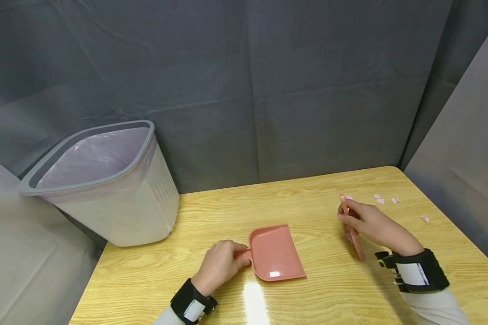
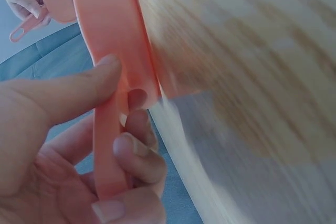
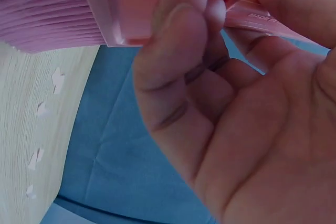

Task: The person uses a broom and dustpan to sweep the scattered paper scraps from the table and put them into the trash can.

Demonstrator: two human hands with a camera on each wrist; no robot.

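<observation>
So a pink dustpan point(image 1: 277, 253) is lying flat on the wooden tabletop point(image 1: 309, 298), roughly in the middle, and its short handle is gripped by the left hand point(image 1: 218, 266). In the left wrist view the thumb and curled fingers point(image 2: 137, 150) can be seen wrapped right around that handle. A small pink brush point(image 1: 353, 230) is held by the right hand point(image 1: 374, 225), standing tilted with its lower end down at the tabletop; the bristles are seen close up in the right wrist view, with fingers closed around the handle. A few pink paper scraps point(image 1: 380, 199) are scattered just beyond the brush, toward the far right corner. A grey-rimmed waste bin point(image 1: 105, 180) with a liner is parked off the tabletop's left far corner, tilted a bit.
</observation>
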